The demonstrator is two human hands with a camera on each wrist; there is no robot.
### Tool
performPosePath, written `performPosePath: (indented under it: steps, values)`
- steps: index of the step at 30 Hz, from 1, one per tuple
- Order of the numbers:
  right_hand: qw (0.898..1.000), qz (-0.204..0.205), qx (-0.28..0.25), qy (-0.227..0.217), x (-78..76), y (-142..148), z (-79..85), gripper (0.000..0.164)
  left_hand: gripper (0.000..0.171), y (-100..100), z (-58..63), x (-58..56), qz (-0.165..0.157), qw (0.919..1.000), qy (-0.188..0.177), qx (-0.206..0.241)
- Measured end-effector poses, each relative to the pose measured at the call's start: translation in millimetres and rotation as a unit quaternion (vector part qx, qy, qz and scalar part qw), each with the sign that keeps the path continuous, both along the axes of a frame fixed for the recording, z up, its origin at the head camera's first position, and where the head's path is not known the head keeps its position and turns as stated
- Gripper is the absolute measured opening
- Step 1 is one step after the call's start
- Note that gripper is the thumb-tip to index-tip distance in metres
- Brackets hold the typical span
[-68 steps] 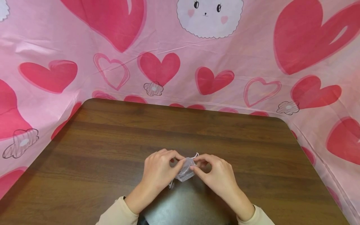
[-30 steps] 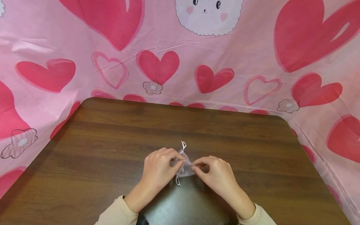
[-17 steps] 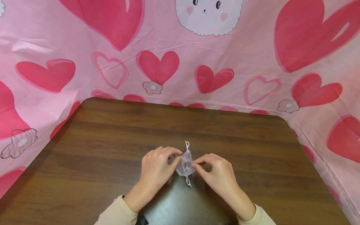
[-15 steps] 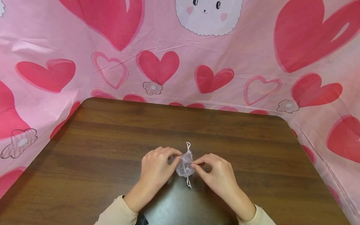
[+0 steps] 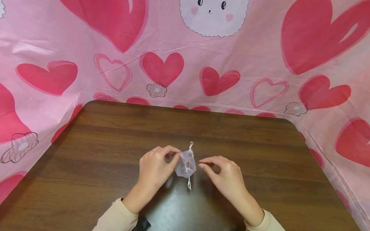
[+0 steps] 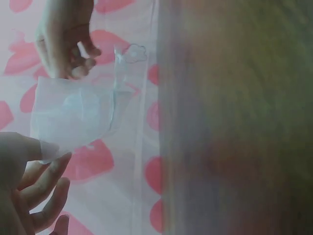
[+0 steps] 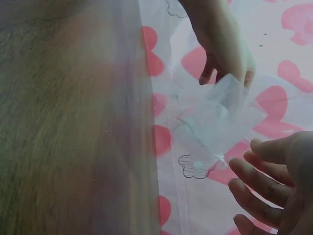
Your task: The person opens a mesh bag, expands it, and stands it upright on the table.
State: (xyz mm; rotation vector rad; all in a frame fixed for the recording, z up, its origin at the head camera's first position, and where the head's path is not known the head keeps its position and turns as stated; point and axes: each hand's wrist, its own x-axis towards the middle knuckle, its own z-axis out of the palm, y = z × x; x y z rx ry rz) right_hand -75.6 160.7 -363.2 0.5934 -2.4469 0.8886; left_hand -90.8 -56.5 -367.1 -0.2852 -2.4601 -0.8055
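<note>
A sheer white organza drawstring pouch (image 5: 185,167) hangs above the table between my hands, white cord loops (image 5: 189,183) sticking out at its near and far ends. Thumb and fingertips of my left hand (image 5: 157,166) pinch its left edge; the left wrist view shows the pinched corner of the pouch (image 6: 73,112). My right hand (image 5: 226,173) is just right of the pouch, apart from it, holding nothing. Its fingers are spread and gently bent in the right wrist view. A paler patch shows through the mesh; whether something is inside, I cannot tell.
Beneath the hands lies a dark wood-grain table (image 5: 115,144). Pink cloth with red hearts (image 5: 219,81) walls its back and both sides. A small black object (image 5: 141,224) shows at the bottom edge, beside the left sleeve.
The pouch was turned between both hands until its cord loops pointed near and far. My right hand has since let go, and my left hand has moved slightly left with the pouch.
</note>
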Motion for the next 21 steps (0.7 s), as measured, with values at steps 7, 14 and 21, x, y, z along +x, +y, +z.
performPosePath:
  steps: [7, 14, 21]
  values:
    - [0.994, -0.011, -0.021, -0.111, -1.2, -0.5, -2.0, 0.018, 0.012, -3.6, 7.5, 0.4, 0.000, 0.9993, -0.017, 0.032]
    - [0.965, 0.057, -0.085, -0.240, -7.1, 0.9, -5.8, 0.016, 0.013, -6.4, 12.3, 0.8, -0.005, 0.9976, -0.009, 0.069]
    - [0.919, 0.114, -0.144, -0.349, -9.6, 3.9, -8.5, 0.024, 0.014, -8.4, 13.6, 1.1, -0.007, 0.9970, 0.003, 0.077]
